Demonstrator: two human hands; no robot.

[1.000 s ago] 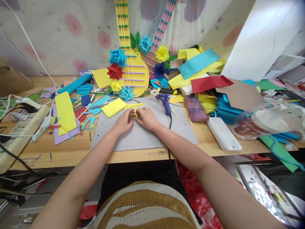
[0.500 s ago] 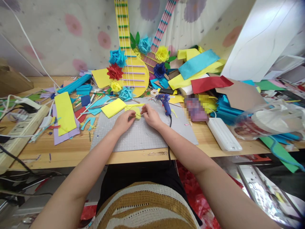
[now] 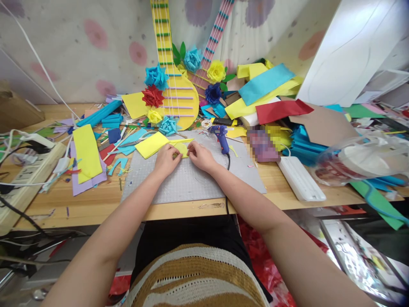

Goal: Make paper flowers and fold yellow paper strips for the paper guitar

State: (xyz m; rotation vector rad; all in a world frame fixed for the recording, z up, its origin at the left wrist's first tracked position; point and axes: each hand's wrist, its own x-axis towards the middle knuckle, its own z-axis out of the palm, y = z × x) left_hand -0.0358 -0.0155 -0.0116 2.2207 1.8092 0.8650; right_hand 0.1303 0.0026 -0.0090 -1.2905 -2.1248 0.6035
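Head view: both hands meet over a gray cutting mat [image 3: 191, 187] on the wooden worktop [image 3: 79, 209], with a small yellow paper piece [image 3: 181, 149] between them. The left hand [image 3: 168, 161] is half curled at the paper's left edge, thumb and forefinger near each other; the right hand [image 3: 200, 157] is loosely bent at its right edge, fingertips close to the paper. Whether either one actually pinches it, I cannot tell. Just left of the left hand lies a folded yellow sheet [image 3: 151, 145], partly on the mat. A blue glue gun [image 3: 220, 138] stands right of the right hand, its black cord running down across the mat. Behind, a yellow paper guitar [image 3: 180, 94] leans upright, trimmed with paper roses [image 3: 152, 96].
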